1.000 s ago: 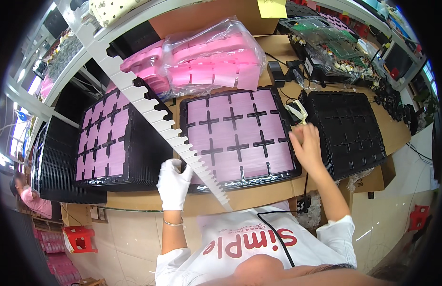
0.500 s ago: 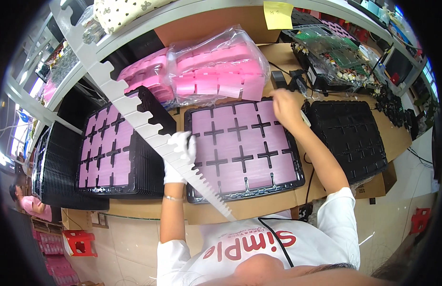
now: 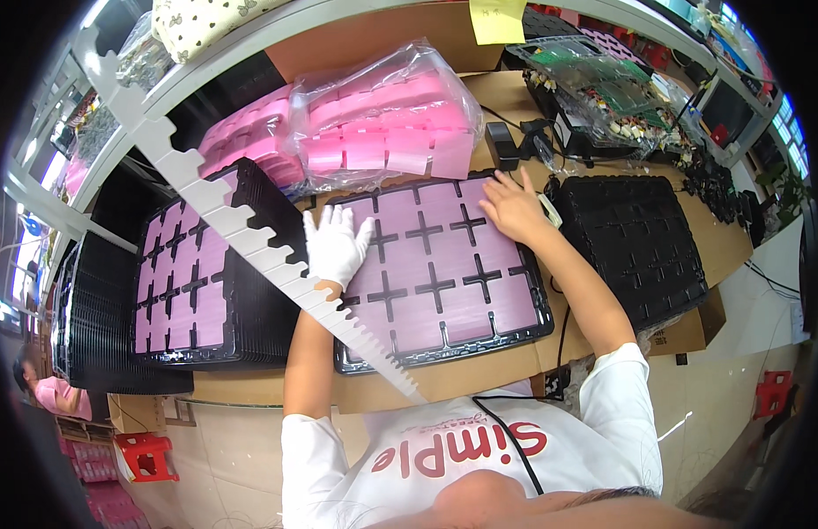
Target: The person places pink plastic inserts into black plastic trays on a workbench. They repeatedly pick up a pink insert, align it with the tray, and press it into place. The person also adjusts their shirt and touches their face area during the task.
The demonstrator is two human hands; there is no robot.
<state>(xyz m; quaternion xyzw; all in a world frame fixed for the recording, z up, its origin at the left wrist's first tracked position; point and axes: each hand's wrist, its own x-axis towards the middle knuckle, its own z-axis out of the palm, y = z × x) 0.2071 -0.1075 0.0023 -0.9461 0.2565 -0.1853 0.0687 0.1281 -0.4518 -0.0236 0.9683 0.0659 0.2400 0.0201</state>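
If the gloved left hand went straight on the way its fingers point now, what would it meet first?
The left hand would probably first meet the clear plastic bag of pink pieces just ahead, though their heights are hard to judge.

The white-gloved left hand [image 3: 337,245] lies, fingers spread, at the left edge of a black tray [image 3: 444,354] holding pink pieces; the bare right hand [image 3: 515,210] is over its upper right corner. Around it on the brown counter [image 3: 515,361] stand stacked trays [image 3: 259,319], a dark tray [image 3: 634,247] and bagged pink foam [image 3: 387,123].
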